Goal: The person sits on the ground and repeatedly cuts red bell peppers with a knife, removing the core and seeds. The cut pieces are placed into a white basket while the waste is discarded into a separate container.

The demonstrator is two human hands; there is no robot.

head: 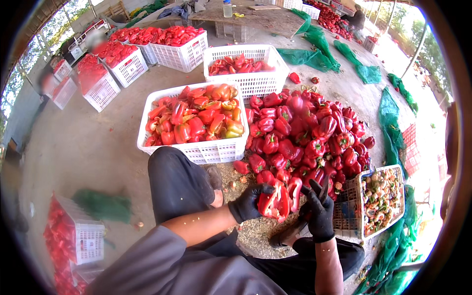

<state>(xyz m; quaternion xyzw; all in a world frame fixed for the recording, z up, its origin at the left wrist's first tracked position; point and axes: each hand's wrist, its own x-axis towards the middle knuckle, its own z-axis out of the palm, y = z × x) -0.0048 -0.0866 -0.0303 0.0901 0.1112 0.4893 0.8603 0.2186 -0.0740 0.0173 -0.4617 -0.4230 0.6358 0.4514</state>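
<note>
Black gloves cover both hands. My left hand (250, 203) grips a cut-open red bell pepper (273, 206), its pale inner ribs facing up. Close by on its right, a second cut piece of red pepper (294, 191) hangs between the hands; which hand bears it I cannot tell. My right hand (318, 212) is closed around a knife (324, 190), its dark blade pointing up and away. Just beyond both hands lies a heap of whole red bell peppers (291, 129). Pale seeds (258, 236) cover the floor beneath the hands.
A white crate of opened peppers (188, 149) stands beyond my left knee, another white crate (254, 79) behind it. On the right, a crate (363, 221) holds cut cores. Filled crates (184, 57) line the far left; green netting (391, 129) lies right. A person (357, 18) sits far off.
</note>
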